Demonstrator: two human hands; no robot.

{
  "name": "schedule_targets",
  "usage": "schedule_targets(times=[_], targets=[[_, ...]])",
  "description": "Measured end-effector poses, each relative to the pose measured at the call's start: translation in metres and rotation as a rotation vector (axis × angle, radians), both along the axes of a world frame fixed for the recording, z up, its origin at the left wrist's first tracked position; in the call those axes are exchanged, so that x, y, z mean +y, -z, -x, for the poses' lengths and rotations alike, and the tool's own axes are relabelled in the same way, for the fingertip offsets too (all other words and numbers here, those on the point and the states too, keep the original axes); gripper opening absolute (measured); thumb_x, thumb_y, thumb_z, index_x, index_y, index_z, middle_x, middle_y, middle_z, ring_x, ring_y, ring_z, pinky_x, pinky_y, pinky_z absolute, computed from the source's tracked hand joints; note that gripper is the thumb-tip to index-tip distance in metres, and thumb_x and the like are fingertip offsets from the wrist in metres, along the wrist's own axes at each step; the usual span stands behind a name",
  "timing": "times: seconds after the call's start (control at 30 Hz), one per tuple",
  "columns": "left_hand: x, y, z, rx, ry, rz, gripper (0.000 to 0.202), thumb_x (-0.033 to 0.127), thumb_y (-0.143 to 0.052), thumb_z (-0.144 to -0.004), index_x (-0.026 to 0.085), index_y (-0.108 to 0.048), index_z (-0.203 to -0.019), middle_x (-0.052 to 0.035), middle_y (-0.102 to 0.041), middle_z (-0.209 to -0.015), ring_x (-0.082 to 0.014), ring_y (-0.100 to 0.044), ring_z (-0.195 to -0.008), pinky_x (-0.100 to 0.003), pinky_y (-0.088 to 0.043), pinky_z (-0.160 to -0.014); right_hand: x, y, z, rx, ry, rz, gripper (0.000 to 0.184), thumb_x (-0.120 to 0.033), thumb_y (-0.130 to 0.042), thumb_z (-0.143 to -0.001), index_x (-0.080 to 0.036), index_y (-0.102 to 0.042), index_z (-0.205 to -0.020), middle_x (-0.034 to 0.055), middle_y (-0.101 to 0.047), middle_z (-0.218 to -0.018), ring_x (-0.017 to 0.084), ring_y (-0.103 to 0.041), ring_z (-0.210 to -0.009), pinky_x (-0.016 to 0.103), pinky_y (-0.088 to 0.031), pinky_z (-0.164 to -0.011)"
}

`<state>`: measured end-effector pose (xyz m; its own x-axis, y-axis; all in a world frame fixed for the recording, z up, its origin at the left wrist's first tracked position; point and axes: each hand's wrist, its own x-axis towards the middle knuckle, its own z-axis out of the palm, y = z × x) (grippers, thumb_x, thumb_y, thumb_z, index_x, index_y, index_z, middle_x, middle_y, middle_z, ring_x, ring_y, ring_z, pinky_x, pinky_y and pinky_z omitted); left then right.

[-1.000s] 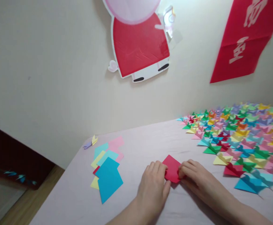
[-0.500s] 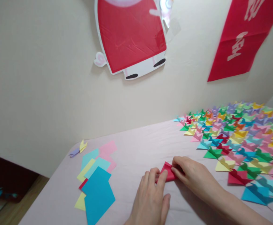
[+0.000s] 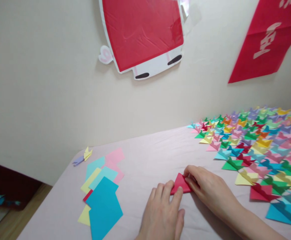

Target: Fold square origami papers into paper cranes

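A small piece of red origami paper (image 3: 180,184), folded into a triangle, lies on the pale cloth between my hands. My left hand (image 3: 161,206) rests flat with its fingers spread, the fingertips on the paper's left corner and lower edge. With thumb and index finger together, my right hand (image 3: 201,185) pinches the paper's upper right edge. The pinched bit is partly hidden behind those fingers.
Loose blue sheets (image 3: 105,206) overlap yellow and pink ones at left. Two small folded pieces, one yellow (image 3: 87,153) and one purple (image 3: 79,161), lie behind them. Rows of folded paper cranes (image 3: 246,178) cover the right side. A wall (image 3: 145,106) stands behind.
The red paper's upper part, where a raised fold and inner pocket showed, now looks like a flat triangle. My hands keep nearly the same hold; the view has shifted slightly.
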<state>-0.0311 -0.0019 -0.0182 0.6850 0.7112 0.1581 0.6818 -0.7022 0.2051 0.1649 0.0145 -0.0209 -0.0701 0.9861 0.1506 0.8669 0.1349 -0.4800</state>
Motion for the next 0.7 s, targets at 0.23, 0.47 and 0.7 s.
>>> schedule_targets(times=[0.23, 0.47, 0.7], targets=[[-0.0011, 0.0054, -0.0014, 0.051, -0.008, -0.065, 0.046, 0.024, -0.060, -0.086, 0.020, -0.052, -0.131, -0.0113, -0.056, -0.134, -0.0307, -0.054, -0.101, -0.045, -0.048, -0.081, -0.0001, 0.0009, 0.0006, -0.005, -0.009, -0.009, 0.018, -0.018, -0.042, -0.091, -0.023, -0.058, -0.085, 0.0031, -0.068, -0.080, 0.020, -0.064, -0.075, 0.028, -0.045, -0.066], [-0.0022, 0.0036, -0.0035, 0.082, 0.017, -0.191, 0.045, 0.026, -0.062, -0.085, 0.021, -0.053, -0.129, -0.0088, -0.061, -0.126, -0.0279, -0.054, -0.093, -0.041, -0.046, -0.073, 0.0002, 0.0011, 0.0013, -0.031, -0.014, 0.010, 0.018, -0.017, -0.041, -0.092, -0.023, -0.057, -0.085, 0.0028, -0.067, -0.081, 0.020, -0.064, -0.077, 0.029, -0.044, -0.066], [-0.0031, 0.0058, -0.0076, 0.031, -0.008, -0.381, 0.032, 0.027, -0.062, -0.086, 0.022, -0.061, -0.117, -0.0033, -0.066, -0.116, -0.0229, -0.054, -0.086, -0.037, -0.043, -0.070, 0.0008, -0.0002, 0.0017, -0.034, -0.006, 0.014, 0.017, -0.016, -0.042, -0.091, -0.024, -0.055, -0.084, 0.0016, -0.068, -0.082, 0.020, -0.065, -0.079, 0.028, -0.045, -0.067]])
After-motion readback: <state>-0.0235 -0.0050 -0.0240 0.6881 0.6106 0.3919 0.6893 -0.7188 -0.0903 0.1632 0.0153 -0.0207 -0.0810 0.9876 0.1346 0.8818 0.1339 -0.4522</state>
